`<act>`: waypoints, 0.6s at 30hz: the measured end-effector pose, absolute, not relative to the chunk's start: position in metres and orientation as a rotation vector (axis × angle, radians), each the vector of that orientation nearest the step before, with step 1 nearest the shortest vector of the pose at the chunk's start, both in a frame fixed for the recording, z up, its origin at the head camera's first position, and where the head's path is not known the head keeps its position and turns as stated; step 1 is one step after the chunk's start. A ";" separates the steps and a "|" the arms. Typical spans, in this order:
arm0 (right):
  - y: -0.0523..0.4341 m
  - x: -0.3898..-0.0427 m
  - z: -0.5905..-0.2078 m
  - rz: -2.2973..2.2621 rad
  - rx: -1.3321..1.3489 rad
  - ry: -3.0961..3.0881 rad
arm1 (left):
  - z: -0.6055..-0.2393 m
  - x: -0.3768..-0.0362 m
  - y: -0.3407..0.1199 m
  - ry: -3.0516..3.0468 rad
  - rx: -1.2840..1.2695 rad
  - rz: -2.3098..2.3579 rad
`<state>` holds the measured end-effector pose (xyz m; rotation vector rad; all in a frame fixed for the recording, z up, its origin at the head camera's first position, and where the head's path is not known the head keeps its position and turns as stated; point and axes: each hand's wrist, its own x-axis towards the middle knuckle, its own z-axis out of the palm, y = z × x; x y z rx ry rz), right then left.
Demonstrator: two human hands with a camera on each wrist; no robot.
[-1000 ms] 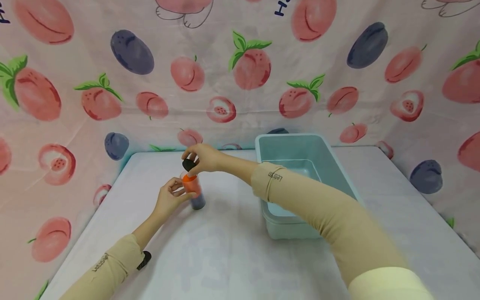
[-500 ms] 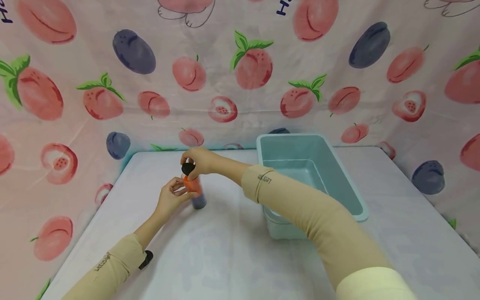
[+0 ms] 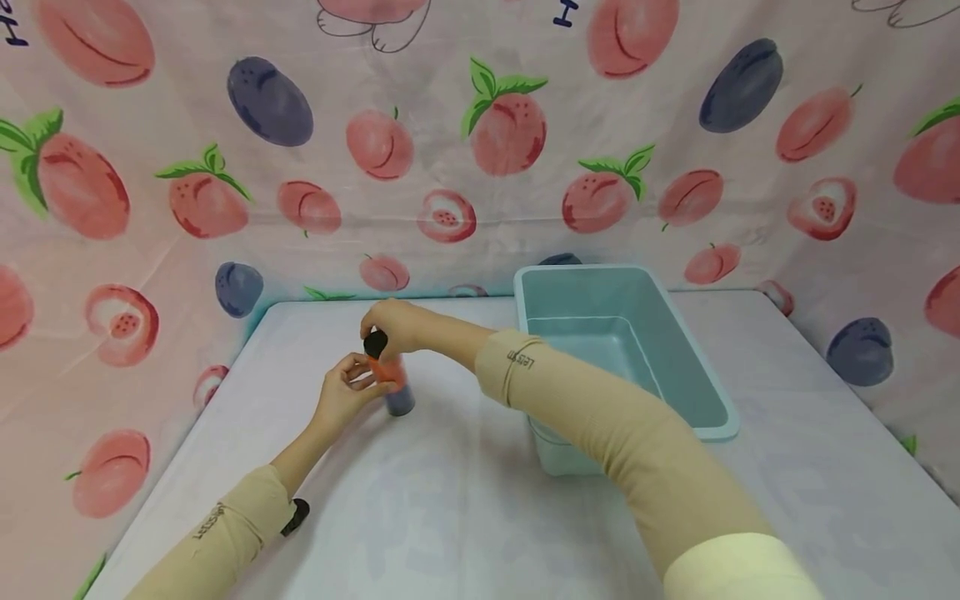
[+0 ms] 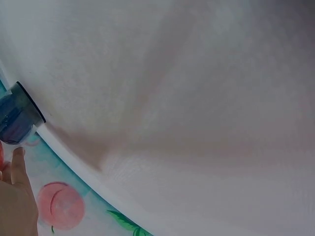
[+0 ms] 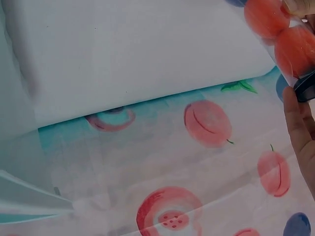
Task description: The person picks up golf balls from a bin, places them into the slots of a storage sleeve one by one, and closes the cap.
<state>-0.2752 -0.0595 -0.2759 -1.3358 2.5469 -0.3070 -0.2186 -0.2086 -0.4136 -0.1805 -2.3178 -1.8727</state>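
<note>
A clear tube (image 3: pixel 400 400) stands tilted at the far left of the table, with red-orange balls (image 5: pixel 267 18) and something dark blue inside. My left hand (image 3: pixel 347 398) grips it around its middle, thumb on the near side. Over the tube's top end is a black lid (image 3: pixel 376 343), pinched by the fingers of my right hand (image 3: pixel 397 325). In the right wrist view the lid (image 5: pixel 306 88) sits right at the tube's end, beside the right fingers. The left wrist view shows the tube's dark base (image 4: pixel 27 110).
A light blue-green plastic bin (image 3: pixel 637 450) stands right of centre, partly behind my right sleeve. Another small black object (image 3: pixel 297 517) lies beside my left sleeve. Fruit-printed cloth (image 3: pixel 465 150) hangs behind the white table (image 3: pixel 465 533).
My right hand has lowered the black lid onto the tube's mouth, so the orange opening is now covered. The left hand keeps its grip on the tube.
</note>
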 end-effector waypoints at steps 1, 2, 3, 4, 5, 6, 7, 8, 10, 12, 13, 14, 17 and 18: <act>-0.060 -0.276 -0.276 -0.284 -1.338 2.548 | -0.413 -0.219 -0.208 -2.315 -0.176 -1.876; -0.061 -0.276 -0.276 -0.264 -1.341 2.548 | -0.413 -0.219 -0.208 -2.318 -0.168 -1.877; -0.062 -0.276 -0.276 -0.245 -1.342 2.548 | -0.413 -0.218 -0.207 -2.321 -0.158 -1.879; -0.063 -0.276 -0.276 -0.225 -1.346 2.548 | -0.413 -0.218 -0.207 -2.327 -0.148 -1.883; -0.063 -0.276 -0.277 -0.205 -1.349 2.549 | -0.413 -0.218 -0.207 -2.329 -0.138 -1.888; -0.064 -0.276 -0.277 -0.183 -1.351 2.550 | -0.413 -0.218 -0.206 -2.333 -0.132 -1.894; -0.065 -0.276 -0.277 -0.162 -1.354 2.554 | -0.413 -0.217 -0.206 -2.335 -0.127 -1.898; -0.065 -0.276 -0.276 -0.146 -1.354 2.558 | -0.413 -0.217 -0.206 -2.338 -0.128 -1.903; -0.067 -0.276 -0.275 -0.112 -1.350 2.569 | -0.413 -0.218 -0.205 -2.336 -0.139 -1.912; -0.068 -0.275 -0.273 -0.084 -1.338 2.580 | -0.413 -0.218 -0.206 -2.331 -0.149 -1.908; -0.069 -0.275 -0.272 -0.072 -1.335 2.585 | -0.413 -0.219 -0.206 -2.331 -0.154 -1.897; -0.071 -0.274 -0.271 -0.062 -1.329 2.586 | -0.413 -0.219 -0.207 -2.335 -0.162 -1.882; -0.073 -0.272 -0.270 -0.018 -1.325 2.590 | -0.414 -0.219 -0.208 -2.337 -0.166 -1.847; -0.074 -0.272 -0.270 -0.003 -1.326 2.592 | -0.414 -0.219 -0.208 -2.339 -0.166 -1.839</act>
